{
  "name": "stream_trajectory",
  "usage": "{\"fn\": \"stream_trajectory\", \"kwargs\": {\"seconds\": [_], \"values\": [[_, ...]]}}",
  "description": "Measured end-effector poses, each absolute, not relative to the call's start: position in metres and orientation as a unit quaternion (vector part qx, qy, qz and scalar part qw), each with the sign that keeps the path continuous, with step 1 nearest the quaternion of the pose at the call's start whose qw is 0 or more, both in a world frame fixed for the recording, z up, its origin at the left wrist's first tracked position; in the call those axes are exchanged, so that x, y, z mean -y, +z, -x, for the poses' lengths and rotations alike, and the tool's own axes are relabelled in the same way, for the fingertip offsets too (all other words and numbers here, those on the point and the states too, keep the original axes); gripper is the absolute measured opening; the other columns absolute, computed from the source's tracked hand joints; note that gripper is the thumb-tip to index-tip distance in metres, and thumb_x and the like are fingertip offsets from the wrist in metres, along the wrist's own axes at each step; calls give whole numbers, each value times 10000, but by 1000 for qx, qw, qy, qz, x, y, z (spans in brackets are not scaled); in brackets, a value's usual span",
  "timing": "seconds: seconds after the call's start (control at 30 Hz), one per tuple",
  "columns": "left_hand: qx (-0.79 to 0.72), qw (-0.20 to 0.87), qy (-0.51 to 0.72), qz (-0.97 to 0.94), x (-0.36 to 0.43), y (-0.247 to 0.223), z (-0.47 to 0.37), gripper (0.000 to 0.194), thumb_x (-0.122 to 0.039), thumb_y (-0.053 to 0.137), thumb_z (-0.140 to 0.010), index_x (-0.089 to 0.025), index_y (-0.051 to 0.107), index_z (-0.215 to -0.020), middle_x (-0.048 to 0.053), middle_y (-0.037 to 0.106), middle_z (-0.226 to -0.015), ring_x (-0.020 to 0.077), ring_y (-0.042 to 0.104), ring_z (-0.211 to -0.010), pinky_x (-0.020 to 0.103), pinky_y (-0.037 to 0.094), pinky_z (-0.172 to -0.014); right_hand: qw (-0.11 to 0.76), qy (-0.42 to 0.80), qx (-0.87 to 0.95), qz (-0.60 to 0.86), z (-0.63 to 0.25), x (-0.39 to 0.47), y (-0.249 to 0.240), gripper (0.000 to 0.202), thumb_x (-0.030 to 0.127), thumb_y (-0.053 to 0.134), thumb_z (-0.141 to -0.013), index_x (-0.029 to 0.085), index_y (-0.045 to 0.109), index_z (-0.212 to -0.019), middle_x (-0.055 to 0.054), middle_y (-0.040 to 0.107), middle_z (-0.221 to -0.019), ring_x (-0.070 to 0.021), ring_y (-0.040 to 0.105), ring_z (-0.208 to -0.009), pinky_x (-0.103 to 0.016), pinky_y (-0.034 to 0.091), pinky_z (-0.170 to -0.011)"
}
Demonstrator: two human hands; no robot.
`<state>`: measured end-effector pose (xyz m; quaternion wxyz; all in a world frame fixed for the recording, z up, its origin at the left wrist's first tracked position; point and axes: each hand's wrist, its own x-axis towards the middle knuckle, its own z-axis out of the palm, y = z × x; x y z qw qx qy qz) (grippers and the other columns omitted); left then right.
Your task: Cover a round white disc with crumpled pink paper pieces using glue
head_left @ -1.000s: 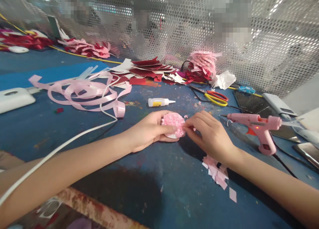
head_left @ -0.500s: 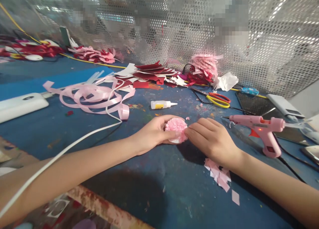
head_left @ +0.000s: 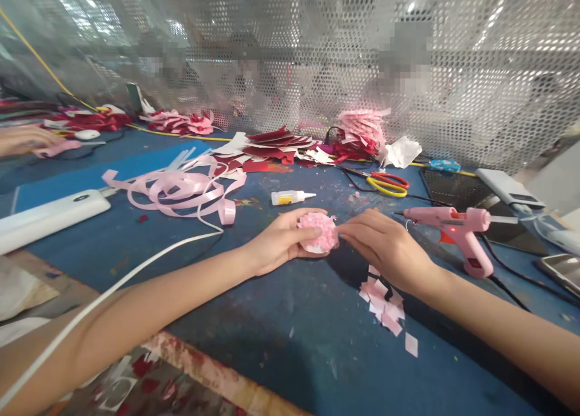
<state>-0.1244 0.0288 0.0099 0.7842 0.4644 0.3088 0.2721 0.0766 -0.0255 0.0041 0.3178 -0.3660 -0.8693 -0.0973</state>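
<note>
While your left hand (head_left: 278, 238) cradles it just right of the frame's centre, the pink ruffled piece (head_left: 324, 226) reads as follows: rounded outline, so you can single out no clear long axis; ruffled face turned up and toward you; a pale, smooth strip showing along its lower edge.

Left grip: thumb laid across the ruffles, fingers behind, the piece held between them.

Right hand (head_left: 389, 241): right of centre, fingers narrowly bunched, tips just beside the ruffled piece's right edge. Whether they close on a scrap, you cannot tell.

Container, one: small bottle (head_left: 287, 197), yellow label, lying on its side above your left hand, nozzle aimed at the frame's right; contents too indistinct to tell.

Loose pink paper pieces (head_left: 385, 304): a scattered heap below your right hand, one lying slightly apart toward the lower right.

Pink glue gun (head_left: 471, 235): right of frame, nozzle to the left, small light glowing orange-red.

Scissors (head_left: 387, 185): upper right, one red and one yellow handle loop.

Pink ribbon (head_left: 229, 212): loose coils, left of centre.

Co-worker's hand (head_left: 34, 139): far left edge, at a pink object.
</note>
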Motion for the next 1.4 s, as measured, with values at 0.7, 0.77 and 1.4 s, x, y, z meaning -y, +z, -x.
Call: {"fn": "stream_trajectory", "kwargs": {"seconds": [0.7, 0.77, 1.4], "values": [[-319, 753, 297, -493, -43, 20, 116, 405, -123, 773, -639, -126, 576, -993, 88, 691, -880, 214, 691, -796, 323, 549, -722, 280, -89, 888, 353, -123, 107, -8, 252, 169, 409, -922, 188, 660, -905, -41, 676, -754, -138, 634, -670, -268, 519, -655], [-299, 759, 313, -486, -50, 26, 113, 348, -161, 744, -693, -115, 592, -1003, 125, 687, -957, 236, 682, -854, 364, 548, -763, 296, -73, 880, 363, -120, 104, -6, 280, 193, 389, -936, 188, 663, -880, -34, 679, -739, -133, 637, -654, -254, 522, -635], [-345, 775, 301, -436, -50, 5, 116, 154, -187, 680, -770, -81, 677, -882, 123, 714, -812, 179, 675, -722, 325, 563, -692, 307, -71, 890, 330, -126, 97, -8, 332, 223, 365, -942, 201, 683, -848, -35, 702, -736, -127, 668, -656, -184, 560, -621]]}}
